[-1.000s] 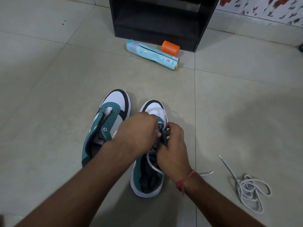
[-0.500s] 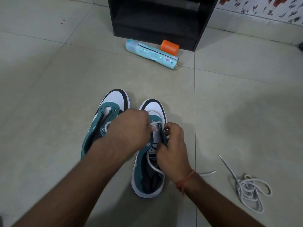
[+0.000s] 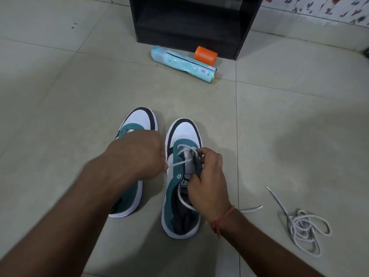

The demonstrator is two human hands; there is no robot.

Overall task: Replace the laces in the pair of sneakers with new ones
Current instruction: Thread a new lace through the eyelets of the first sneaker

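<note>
The right sneaker [image 3: 182, 176] sits near, beside its mate. The left hand [image 3: 137, 154] grips the white lace [image 3: 180, 161], pulling it leftward to draw it snug, while the right hand [image 3: 207, 176] pinches the eyelet flap (steadying it). A spare lace [image 3: 299, 226] lies coiled to the right.

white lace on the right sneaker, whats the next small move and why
Probably keep drawing the white lace out to the left until it lies snug. The left hand grips its end, pulled taut from an eyelet, while the right hand pinches the right sneaker's eyelet flap. Only the top eyelets are threaded, and the loop there looks slack.
</note>
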